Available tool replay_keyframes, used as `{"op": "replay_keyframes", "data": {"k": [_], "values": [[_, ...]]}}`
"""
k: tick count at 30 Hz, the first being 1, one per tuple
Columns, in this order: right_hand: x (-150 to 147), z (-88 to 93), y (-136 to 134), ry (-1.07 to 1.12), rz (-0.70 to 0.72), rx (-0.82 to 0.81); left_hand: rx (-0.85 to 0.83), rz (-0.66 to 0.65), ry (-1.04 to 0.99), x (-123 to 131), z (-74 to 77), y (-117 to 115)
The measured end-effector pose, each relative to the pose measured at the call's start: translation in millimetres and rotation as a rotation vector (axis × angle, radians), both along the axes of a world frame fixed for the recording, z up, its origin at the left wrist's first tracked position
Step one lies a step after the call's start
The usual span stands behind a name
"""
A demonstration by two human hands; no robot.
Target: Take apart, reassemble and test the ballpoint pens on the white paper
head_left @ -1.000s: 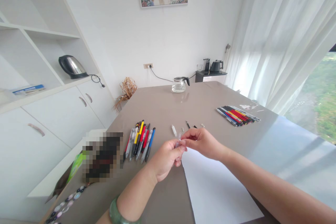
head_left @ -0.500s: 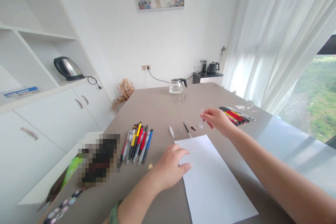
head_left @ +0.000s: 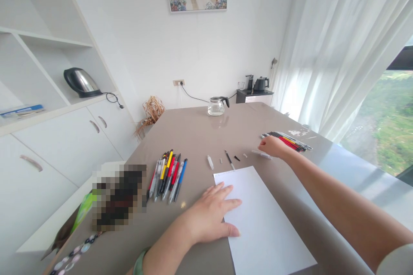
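Observation:
My left hand lies with its fingers spread over the left edge of a white sheet of paper. Beyond the paper, my right hand is closed, with its fingers curled down by the near end of a row of pens. What they hold, if anything, is hidden. A clear pen barrel shows on the table just under that hand. Loose pen parts lie along the paper's far edge: a whitish grip piece, a dark-tipped refill, a black tip and a small clear bit.
A bunch of several pens lies on the left of the table. Further back stands a glass pot. A blurred-out object and a bead strand sit at the left edge; white scraps lie far right.
My right hand has moved right, to the row of pens. The clear barrel now shows beneath it. My left hand has spread its fingers and settled further onto the paper.

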State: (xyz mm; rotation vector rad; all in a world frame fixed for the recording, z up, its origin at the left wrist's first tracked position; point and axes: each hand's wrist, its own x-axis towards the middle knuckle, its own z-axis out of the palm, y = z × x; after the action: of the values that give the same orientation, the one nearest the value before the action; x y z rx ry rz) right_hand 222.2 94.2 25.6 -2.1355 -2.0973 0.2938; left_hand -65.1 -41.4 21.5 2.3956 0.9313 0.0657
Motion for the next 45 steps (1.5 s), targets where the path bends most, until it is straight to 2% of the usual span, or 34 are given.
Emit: {"op": "replay_keyframes", "data": {"k": [5, 13, 18, 26, 31, 33, 35, 37, 39, 42, 45], "values": [[12.9, 1.0, -3.5, 0.043, 0.029, -0.089, 0.012, 0.007, -0.006, 1.2, 1.7, -0.6], [6.3, -21.7, 4.3, 0.096, -0.079, -0.041, 0.021, 0.002, 0.011, 1.0, 1.2, -0.8], [4.6, -27.0, 5.8, 0.143, -0.107, -0.041, 0.010, 0.001, -0.006, 0.5, 1.0, -0.7], [1.9, -21.8, 1.2, 0.176, -0.100, -0.035, -0.001, 0.016, -0.016, 1.5, 1.8, -1.0], [-10.7, -4.6, -14.0, 0.182, -0.064, 0.057, -0.004, 0.022, -0.003, 0.8, 2.8, -1.3], [-24.9, 3.1, -29.2, 0.196, -0.011, 0.112, -0.002, 0.022, -0.001, 0.7, 2.5, -1.1], [-43.2, 7.5, -50.0, 0.229, 0.116, 0.112, 0.003, 0.023, -0.009, 0.7, 1.1, -0.6], [-61.2, 6.9, -72.9, 0.256, 0.432, 0.010, 0.009, 0.024, -0.020, 0.5, -0.7, 0.1], [-74.8, 2.0, -92.8, 0.180, 0.626, -0.079, 0.012, 0.018, -0.028, 0.4, -2.1, 0.8], [-83.2, -8.2, -109.4, 0.050, 0.655, -0.028, 0.015, 0.005, -0.036, 0.6, -2.2, 1.4], [-81.9, -14.2, -111.0, 0.030, 0.626, -0.003, 0.014, 0.017, -0.026, 1.6, -0.4, 1.2]]}}
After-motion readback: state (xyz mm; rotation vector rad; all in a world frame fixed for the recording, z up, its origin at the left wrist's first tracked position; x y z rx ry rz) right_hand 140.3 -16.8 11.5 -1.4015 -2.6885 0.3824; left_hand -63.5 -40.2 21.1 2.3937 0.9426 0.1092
